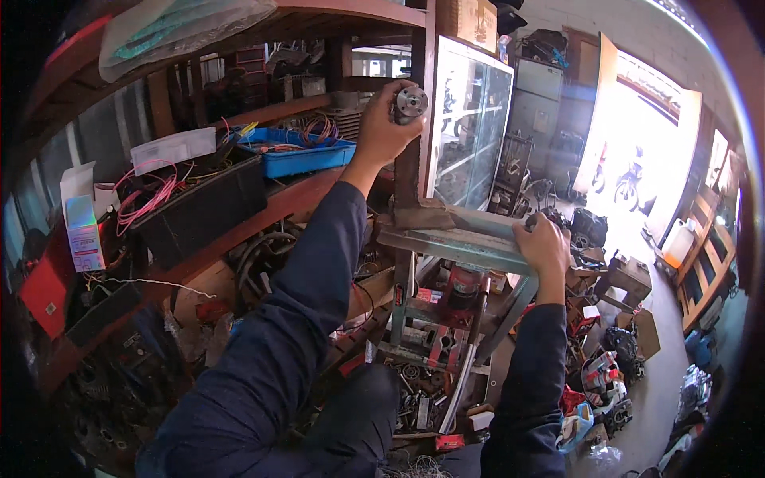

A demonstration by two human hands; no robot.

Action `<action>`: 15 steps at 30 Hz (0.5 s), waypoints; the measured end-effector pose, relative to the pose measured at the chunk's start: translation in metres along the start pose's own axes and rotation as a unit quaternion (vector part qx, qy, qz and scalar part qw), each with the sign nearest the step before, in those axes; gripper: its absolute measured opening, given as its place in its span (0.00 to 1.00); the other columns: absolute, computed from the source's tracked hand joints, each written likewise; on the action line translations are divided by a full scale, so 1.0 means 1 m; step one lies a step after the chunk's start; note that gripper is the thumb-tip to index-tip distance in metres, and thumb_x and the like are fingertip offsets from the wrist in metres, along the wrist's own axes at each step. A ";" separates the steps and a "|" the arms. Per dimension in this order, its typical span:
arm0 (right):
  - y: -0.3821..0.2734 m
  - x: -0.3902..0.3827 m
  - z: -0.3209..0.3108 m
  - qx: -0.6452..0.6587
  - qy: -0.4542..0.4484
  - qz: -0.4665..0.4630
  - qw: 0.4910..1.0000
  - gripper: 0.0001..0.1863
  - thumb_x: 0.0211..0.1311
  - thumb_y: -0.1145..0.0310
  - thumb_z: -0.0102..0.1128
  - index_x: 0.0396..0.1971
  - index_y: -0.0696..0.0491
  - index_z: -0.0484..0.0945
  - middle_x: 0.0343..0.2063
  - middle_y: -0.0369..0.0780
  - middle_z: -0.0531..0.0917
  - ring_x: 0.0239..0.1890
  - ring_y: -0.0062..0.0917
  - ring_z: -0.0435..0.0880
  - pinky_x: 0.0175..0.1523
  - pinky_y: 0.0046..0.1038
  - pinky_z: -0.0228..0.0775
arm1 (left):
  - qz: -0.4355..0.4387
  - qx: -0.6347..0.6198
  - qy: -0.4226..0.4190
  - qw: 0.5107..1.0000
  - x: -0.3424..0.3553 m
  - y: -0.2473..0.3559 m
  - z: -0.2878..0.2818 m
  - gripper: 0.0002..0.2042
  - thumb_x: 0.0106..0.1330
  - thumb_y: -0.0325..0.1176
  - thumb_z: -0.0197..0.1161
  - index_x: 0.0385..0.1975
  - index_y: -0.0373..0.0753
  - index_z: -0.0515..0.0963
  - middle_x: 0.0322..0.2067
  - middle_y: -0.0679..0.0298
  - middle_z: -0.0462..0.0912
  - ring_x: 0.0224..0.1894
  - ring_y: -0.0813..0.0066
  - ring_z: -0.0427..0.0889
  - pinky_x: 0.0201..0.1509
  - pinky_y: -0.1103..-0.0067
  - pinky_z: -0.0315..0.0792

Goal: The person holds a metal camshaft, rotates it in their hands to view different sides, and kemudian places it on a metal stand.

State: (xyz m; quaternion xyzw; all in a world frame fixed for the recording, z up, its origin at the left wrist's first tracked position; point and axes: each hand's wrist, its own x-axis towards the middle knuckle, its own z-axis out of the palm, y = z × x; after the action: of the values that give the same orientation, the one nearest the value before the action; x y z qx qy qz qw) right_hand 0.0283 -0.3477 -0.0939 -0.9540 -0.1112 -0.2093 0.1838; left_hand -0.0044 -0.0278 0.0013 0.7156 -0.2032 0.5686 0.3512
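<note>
Raised at the upper middle, my left hand [384, 127] is closed round a round metal hub [412, 101], whose face has a centre hole and smaller holes around it. It is held beside a brown upright post [408, 171]. My right hand [544, 248] rests at the right end of the grey steel crossbeam [462, 245] of a stand. Its fingers are curled, and a small dark thing shows at the thumb; I cannot make out what it is. Below the beam, within the stand, sits a reddish jack-like cylinder [464, 288].
A shelf at left carries a blue tray [307, 163] of wires, a black bin [203, 211] and an opened small box [84, 231]. A glass-fronted cabinet [470, 119] stands behind the post. Metal parts and cartons [637, 334] litter the floor at right, near a bright doorway.
</note>
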 end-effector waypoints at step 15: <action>-0.010 -0.006 -0.012 -0.007 -0.026 0.028 0.999 0.31 0.60 0.44 0.56 0.56 0.50 0.77 0.53 0.47 0.82 0.60 0.50 0.74 0.63 0.45 0.66 | -0.020 -0.023 -0.019 0.999 0.003 -0.007 -0.005 0.23 0.48 0.27 0.70 0.48 0.40 0.76 0.42 0.60 0.80 0.47 0.68 0.81 0.52 0.73 0.75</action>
State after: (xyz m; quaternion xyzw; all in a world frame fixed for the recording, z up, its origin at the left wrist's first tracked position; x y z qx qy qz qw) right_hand 0.0160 -0.3435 -0.0835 -0.9631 -0.0879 -0.1801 0.1795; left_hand -0.0020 -0.0188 0.0023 0.7217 -0.2082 0.5430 0.3753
